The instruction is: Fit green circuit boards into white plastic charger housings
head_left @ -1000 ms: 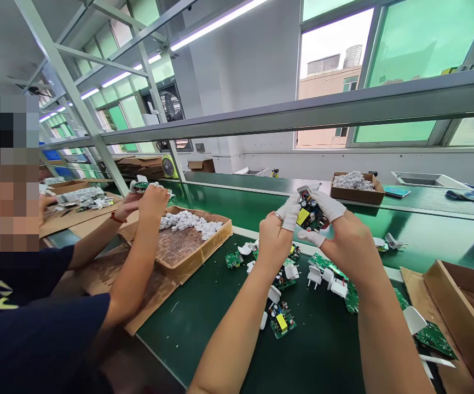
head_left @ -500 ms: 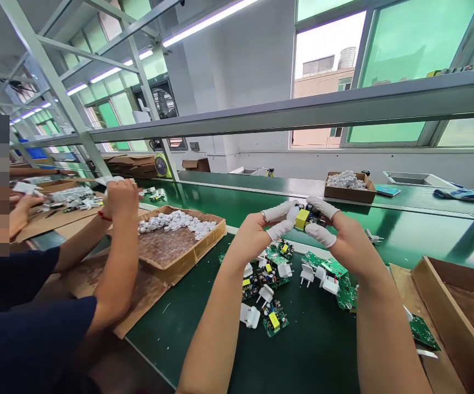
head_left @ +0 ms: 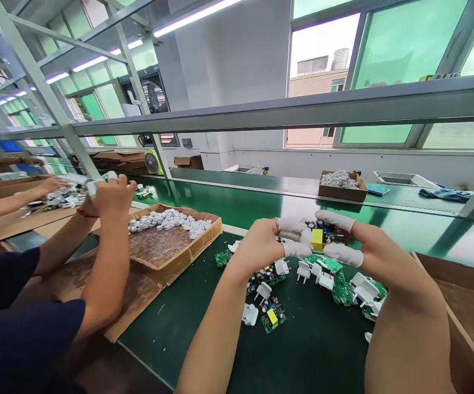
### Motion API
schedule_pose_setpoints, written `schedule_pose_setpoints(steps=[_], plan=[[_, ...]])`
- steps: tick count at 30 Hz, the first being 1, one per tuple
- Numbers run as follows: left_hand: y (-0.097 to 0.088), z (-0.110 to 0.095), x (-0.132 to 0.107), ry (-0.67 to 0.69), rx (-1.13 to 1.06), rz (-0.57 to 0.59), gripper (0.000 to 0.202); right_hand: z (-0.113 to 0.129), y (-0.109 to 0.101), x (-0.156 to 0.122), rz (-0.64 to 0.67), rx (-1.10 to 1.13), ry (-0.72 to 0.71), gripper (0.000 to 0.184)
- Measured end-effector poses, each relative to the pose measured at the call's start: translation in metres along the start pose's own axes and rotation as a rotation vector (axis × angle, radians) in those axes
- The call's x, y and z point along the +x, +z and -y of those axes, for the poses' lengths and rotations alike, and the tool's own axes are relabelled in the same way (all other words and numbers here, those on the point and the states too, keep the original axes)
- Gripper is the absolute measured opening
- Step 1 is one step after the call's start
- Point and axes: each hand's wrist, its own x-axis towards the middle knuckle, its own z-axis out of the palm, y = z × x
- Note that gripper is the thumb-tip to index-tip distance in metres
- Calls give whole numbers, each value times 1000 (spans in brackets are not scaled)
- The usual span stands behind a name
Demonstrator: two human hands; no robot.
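The left grip (head_left: 261, 246) and the right grip (head_left: 379, 254) were raised above the worktop (head_left: 204, 328), facing each other. Both pinched one circuit board (head_left: 318, 238) between them, with thumbs and forefingers in white finger covers (head_left: 298, 249) pressed on its opposite edges. The board's yellow block faced the camera. Directly below the grips lay loose boards (head_left: 272, 320) and white plug pieces (head_left: 304, 269). Left of the left grip stood a cardboard tray (head_left: 204, 243) holding small white parts. Just right of the right grip sat an open cardboard box (head_left: 467, 295). Farther left, a co-worker's hands (head_left: 111, 197) held a small part.
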Motion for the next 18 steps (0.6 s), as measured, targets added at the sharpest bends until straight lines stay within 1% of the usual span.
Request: schedule_pose_setpoints(steps=[2, 3, 4, 6, 8, 10, 11, 12, 13, 14, 15, 16, 17, 18], plan=[[5, 2, 5, -1, -239, -6, 38, 4, -1, -2, -83, -33, 7, 57], [7, 3, 7, 6, -320, -20, 39, 6, -1, -3, -140, -80, -2, 57], [10, 3, 8, 29, -356, -39, 38, 8, 1, -3, -199, -143, -12, 58], [15, 3, 9, 98, -310, -73, 38, 12, 4, -2, -305, -268, -44, 60], [15, 3, 8, 171, -184, -40, 42, 16, 8, 0, -371, -330, -65, 60], [8, 3, 7, 206, -79, 24, 49, 17, 12, 5, -405, -352, -42, 56], [1, 4, 7, 202, -51, 21, 53, 16, 16, 9, -412, -371, 8, 54], [-7, 6, 7, 192, -47, -30, 57, 14, 20, 14, -392, -404, 92, 53], [-15, 7, 7, 178, -55, -128, 62, 9, 25, 21, -336, -452, 195, 51], [-24, 9, 6, 160, -76, -260, 66, 2, 31, 28, -246, -513, 302, 50], [-33, 11, 4, 152, -107, -390, 67, -7, 38, 35, -108, -580, 398, 49], [-41, 12, 1, 157, -144, -498, 64, -18, 45, 43, 53, -640, 461, 47], [-50, 14, -3, 170, -180, -566, 60, -31, 54, 50, 206, -687, 488, 45], [-60, 16, -9, 183, -202, -599, 53, -45, 62, 57, 348, -712, 508, 43]])
